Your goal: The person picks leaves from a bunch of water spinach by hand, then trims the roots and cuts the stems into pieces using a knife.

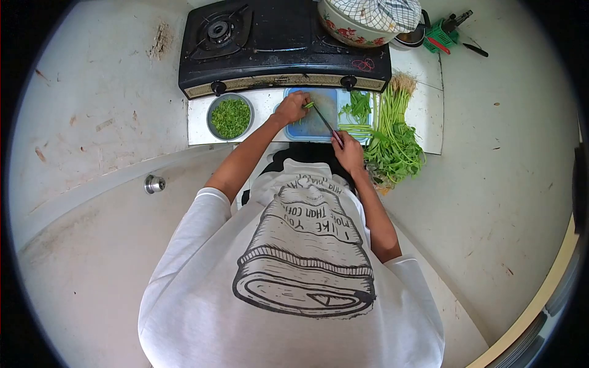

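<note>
My left hand [292, 108] pinches a short bunch of green stalks [308, 105] over the blue cutting board [294, 131]. My right hand [348, 152] is closed around the handle of a kitchen knife [324, 119]. Its blade points away from me, with the tip end at the stalks beside my left fingertips. To the left, a round grey bowl [210, 126] holds finely chopped greens [230, 118]. Loose leaves and pale stems [357, 109] lie at the board's right side. Next to them rests a large bundle of leafy greens [392, 132] with its roots still on.
A black two-burner gas stove [279, 58] stands just behind the board. On its right burner sits a floral pot [350, 29] covered by a checked cloth [380, 13]. A green basket [443, 35] with utensils is at the back right. Walls rise close on both sides.
</note>
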Demonstrator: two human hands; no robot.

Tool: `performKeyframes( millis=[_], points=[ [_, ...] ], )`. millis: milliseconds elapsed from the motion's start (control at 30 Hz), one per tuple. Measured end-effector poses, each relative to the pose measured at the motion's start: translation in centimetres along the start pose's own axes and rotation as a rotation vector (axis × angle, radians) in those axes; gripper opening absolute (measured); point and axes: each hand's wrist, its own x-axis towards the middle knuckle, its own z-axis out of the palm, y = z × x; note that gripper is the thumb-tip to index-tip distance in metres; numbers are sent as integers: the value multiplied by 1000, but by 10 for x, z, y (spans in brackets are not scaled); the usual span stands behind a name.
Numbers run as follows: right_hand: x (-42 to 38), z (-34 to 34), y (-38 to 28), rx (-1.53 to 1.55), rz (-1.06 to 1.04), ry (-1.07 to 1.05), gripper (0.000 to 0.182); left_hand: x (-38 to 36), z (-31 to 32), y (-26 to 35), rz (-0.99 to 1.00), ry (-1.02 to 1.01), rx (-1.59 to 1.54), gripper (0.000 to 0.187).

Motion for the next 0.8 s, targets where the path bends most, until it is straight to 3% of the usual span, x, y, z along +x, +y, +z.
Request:
performKeyframes(
  millis=[367, 800],
  points=[
    [3, -3, 4, -43, -60, 81, 28, -6, -1, 4, 9, 24, 4, 23],
    [9, -17, 9, 24, -66, -9, 28, -6, 5, -2, 40, 35, -23, 28]
  ],
)
